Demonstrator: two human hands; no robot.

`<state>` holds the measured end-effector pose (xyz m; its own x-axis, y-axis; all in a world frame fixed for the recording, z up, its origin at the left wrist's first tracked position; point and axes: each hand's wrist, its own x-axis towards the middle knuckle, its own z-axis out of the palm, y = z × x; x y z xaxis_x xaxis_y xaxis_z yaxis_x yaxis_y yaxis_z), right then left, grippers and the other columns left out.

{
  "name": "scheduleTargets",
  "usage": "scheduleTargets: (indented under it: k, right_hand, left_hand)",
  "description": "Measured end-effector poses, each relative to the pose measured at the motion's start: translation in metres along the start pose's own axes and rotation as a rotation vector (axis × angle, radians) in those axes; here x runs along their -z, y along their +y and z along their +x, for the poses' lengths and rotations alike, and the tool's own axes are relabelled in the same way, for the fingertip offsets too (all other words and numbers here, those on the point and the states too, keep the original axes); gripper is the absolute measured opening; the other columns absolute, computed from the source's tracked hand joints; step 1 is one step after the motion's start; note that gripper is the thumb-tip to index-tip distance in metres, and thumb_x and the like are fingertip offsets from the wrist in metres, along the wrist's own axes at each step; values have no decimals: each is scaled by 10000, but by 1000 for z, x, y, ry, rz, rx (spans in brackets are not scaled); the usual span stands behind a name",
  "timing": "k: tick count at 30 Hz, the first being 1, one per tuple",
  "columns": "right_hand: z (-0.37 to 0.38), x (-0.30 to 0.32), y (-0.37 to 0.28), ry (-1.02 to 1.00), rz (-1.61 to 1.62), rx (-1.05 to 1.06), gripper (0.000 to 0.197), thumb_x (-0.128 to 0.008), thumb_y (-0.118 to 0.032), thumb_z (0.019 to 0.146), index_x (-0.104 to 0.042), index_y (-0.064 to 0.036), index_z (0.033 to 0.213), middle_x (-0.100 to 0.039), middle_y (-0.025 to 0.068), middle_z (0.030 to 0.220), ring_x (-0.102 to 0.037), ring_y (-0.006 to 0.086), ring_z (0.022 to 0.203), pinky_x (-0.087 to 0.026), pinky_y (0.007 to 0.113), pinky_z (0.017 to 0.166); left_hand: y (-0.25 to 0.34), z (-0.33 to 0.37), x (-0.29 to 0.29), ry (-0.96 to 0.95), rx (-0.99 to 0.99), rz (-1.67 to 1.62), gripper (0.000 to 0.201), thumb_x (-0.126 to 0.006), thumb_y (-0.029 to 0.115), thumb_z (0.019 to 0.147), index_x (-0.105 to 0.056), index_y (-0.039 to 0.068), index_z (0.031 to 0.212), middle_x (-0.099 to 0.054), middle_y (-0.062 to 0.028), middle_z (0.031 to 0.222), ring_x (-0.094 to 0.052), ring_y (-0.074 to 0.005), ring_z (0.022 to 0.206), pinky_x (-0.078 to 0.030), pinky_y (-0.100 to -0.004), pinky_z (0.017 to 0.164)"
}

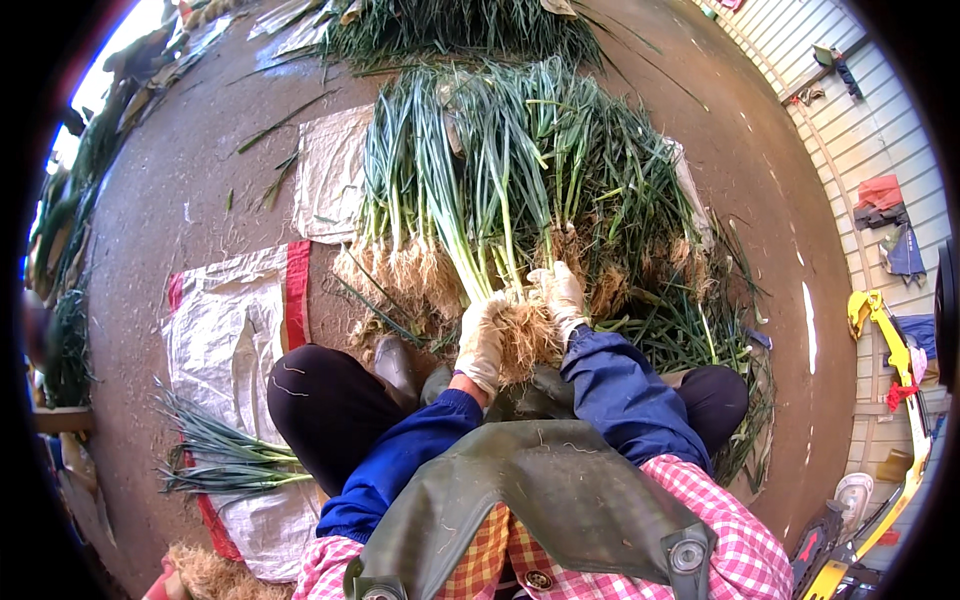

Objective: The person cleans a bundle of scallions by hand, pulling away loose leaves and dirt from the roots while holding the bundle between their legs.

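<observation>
Main heap of long, green-leaved stalks [575, 150], roots toward the wearer. At its near edge, centre: the worked stalks [462, 245], leaves lying over the heap, shaggy roots [527, 342] hanging below the grip. Left hand [482, 343] closed around their lower ends. Right hand [562, 298] beside it, fingers bent against the stalk bases; firmness of grip cannot be told.

Progress, as judged: little set apart, one small bunch [240, 457] on the red-edged sack [228, 325], near-left of the heap, its ends behind the knee; most remains heaped, roots on.

Floor [215, 150] gives room left of the heap; knees bound the near side.
</observation>
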<state>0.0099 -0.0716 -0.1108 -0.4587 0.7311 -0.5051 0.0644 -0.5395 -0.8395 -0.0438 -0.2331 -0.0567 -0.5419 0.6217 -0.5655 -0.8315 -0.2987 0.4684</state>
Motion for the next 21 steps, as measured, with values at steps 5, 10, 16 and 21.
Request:
scheduleTargets:
  k: [5,10,16,21]
  right_hand:
    - [-16,15,-36,397,-473,62,252,-473,-232,926,-588,-21,852,-659,81,758,-553,140,510,-452,273,435]
    - [-22,60,-72,259,-196,148,129,-610,-170,838,-631,-54,889,-518,-26,579,-427,70,405,-346,228,344]
    - [-80,-49,-95,-337,-180,2,196,-671,-190,851,-651,-67,1001,-553,-74,670,-365,-1,414,-313,149,350]
    - [-44,-56,-42,-489,-393,135,219,-666,-80,851,-624,20,1042,-663,52,949,-610,130,907,-491,240,796]
  left_hand:
    - [12,-5,-9,-51,103,-186,136,-598,164,831,-578,35,868,-612,-69,710,-611,-223,619,-525,-325,608]
    - [12,-1,-7,-50,-30,-44,159,-622,166,824,-586,31,901,-625,-76,731,-618,-208,627,-523,-321,596]
    - [4,10,16,-17,-84,145,191,-638,134,812,-605,23,965,-638,-61,808,-618,-165,674,-514,-303,619]
    - [-3,10,11,-115,-134,168,282,-649,93,816,-603,16,1083,-651,-55,920,-620,-143,753,-504,-261,662]
